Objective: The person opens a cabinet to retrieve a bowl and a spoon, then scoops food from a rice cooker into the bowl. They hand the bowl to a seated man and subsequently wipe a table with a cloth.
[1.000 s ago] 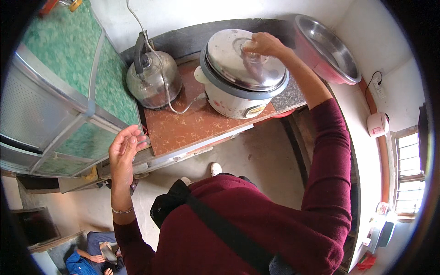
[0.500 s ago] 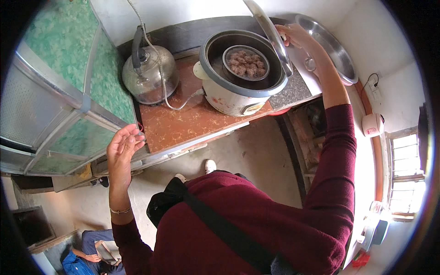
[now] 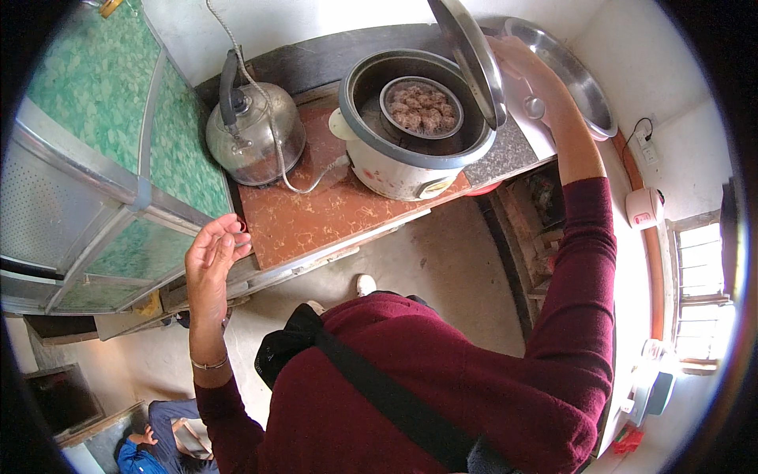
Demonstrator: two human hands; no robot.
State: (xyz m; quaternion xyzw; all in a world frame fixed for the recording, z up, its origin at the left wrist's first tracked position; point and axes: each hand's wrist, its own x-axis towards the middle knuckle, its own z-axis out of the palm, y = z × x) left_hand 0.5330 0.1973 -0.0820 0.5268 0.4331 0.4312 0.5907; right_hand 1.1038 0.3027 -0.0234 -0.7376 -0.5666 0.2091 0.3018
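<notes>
A steel kettle (image 3: 257, 134) with a dark handle stands at left, its contents hidden. To its right sits a white rice cooker (image 3: 383, 171) with a grey rim, uncovered, holding a round metal dish (image 3: 430, 135) filled with brown lumps of food (image 3: 425, 108). Above the cooker's right side, its metal lid (image 3: 472, 63) is tipped steeply on edge. A wide steel basin (image 3: 580, 87) lies at far right.

A green-patterned cabinet (image 3: 71, 95) borders a reddish-brown marbled countertop (image 3: 292, 225), where kettle and cooker rest close together, a pale cord (image 3: 278, 138) running between them. A speckled grey slab (image 3: 504, 154) adjoins it on the right. A seated person in blue (image 3: 142, 458) appears at lower left; a barred window (image 3: 700, 261) brightens the right wall.

The left hand (image 3: 212, 257) is raised near the countertop's corner, empty, fingers loosely curled and palm exposed. The right hand (image 3: 517, 59), arm outstretched, grips the lid from its outer side, fingertips largely concealed.
</notes>
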